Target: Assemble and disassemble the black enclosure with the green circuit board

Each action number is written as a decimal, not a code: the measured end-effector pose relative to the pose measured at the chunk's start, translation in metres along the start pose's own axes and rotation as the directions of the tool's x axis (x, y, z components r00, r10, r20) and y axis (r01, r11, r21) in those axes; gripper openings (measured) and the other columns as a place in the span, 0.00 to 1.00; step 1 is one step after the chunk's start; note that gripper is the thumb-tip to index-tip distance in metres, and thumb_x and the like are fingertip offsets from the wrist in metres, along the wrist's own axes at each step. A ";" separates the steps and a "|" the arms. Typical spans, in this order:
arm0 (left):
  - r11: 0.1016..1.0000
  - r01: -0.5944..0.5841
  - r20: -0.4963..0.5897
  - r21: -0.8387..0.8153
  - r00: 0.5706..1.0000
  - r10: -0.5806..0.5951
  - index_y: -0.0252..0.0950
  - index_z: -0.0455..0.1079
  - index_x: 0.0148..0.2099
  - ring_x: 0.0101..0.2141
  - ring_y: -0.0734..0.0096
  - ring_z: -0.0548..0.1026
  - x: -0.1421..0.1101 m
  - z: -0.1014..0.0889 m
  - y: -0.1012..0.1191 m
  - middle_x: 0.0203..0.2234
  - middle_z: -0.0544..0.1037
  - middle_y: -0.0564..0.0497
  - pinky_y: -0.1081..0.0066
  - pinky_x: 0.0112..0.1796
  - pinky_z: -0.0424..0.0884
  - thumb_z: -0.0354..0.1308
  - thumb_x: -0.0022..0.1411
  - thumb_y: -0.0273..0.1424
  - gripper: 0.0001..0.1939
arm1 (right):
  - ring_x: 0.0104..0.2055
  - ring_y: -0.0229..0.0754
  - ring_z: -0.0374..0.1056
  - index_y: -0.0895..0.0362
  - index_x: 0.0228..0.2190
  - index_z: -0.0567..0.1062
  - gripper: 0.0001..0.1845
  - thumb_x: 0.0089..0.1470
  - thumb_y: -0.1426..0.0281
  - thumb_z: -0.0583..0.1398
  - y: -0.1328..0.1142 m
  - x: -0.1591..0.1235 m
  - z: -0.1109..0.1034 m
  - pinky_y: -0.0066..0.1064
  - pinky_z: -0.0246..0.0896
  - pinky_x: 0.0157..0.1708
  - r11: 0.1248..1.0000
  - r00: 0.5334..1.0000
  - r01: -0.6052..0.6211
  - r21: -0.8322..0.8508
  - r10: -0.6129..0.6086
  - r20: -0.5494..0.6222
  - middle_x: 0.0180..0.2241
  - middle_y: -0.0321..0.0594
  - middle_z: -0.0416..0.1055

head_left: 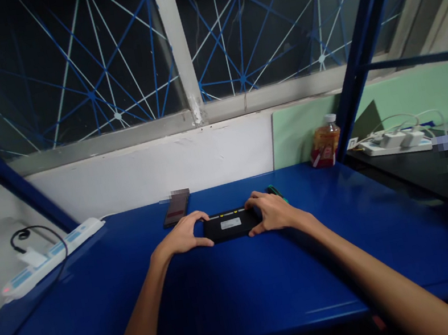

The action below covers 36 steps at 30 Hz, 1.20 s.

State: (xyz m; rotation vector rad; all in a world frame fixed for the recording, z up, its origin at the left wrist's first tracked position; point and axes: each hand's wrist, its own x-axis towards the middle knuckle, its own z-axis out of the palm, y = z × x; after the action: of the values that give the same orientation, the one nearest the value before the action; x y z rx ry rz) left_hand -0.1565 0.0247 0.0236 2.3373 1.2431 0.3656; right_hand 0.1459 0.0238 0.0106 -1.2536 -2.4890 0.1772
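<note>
A flat black rectangular device with a pale label and small yellow marks along its far edge is at the middle of the blue table. My left hand grips its left end, the thumb at the near edge and the fingers at the far one. At the opposite end my right hand holds it the same way. A dark phone-like slab lies just beyond my left hand. Behind my right hand is a narrow green object, partly hidden, whose kind I cannot make out.
On the left lies a white power strip with a black cable running toward the near edge. A bottle of reddish-brown drink stands at the far right by a blue post. Another power strip sits on the dark surface at right.
</note>
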 end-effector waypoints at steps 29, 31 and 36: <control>0.999 0.048 0.044 0.008 0.998 -0.048 0.41 0.65 0.47 0.49 0.52 0.67 -0.005 -0.003 0.011 0.49 0.69 0.47 0.61 0.47 0.61 0.68 0.40 0.45 0.32 | 0.34 0.44 0.66 0.56 0.38 0.72 0.35 0.29 0.51 0.70 -0.006 -0.002 -0.009 0.31 0.54 0.28 0.998 0.999 -0.020 0.063 0.017 0.048 0.38 0.40 0.67; 0.999 0.049 0.047 0.014 0.998 -0.049 0.42 0.65 0.47 0.49 0.52 0.67 -0.005 -0.003 0.011 0.49 0.69 0.47 0.61 0.47 0.61 0.68 0.40 0.45 0.32 | 0.34 0.44 0.66 0.56 0.38 0.72 0.35 0.29 0.50 0.70 -0.005 -0.002 -0.009 0.31 0.54 0.28 0.998 0.999 -0.019 0.064 0.016 0.051 0.38 0.40 0.67; 0.998 0.037 0.029 0.048 0.999 -0.039 0.40 0.65 0.47 0.47 0.53 0.68 -0.004 -0.002 0.011 0.47 0.70 0.47 0.61 0.46 0.62 0.68 0.40 0.45 0.31 | 0.34 0.43 0.65 0.56 0.37 0.71 0.35 0.28 0.50 0.70 -0.003 -0.001 -0.007 0.30 0.53 0.27 0.998 0.999 -0.004 0.068 0.000 0.048 0.37 0.40 0.67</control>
State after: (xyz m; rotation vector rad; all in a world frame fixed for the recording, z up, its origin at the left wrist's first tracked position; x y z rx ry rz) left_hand -0.1519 0.0161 0.0305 2.3467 1.2933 0.2904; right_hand 0.1468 0.0209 0.0174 -1.2382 -2.4997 0.2930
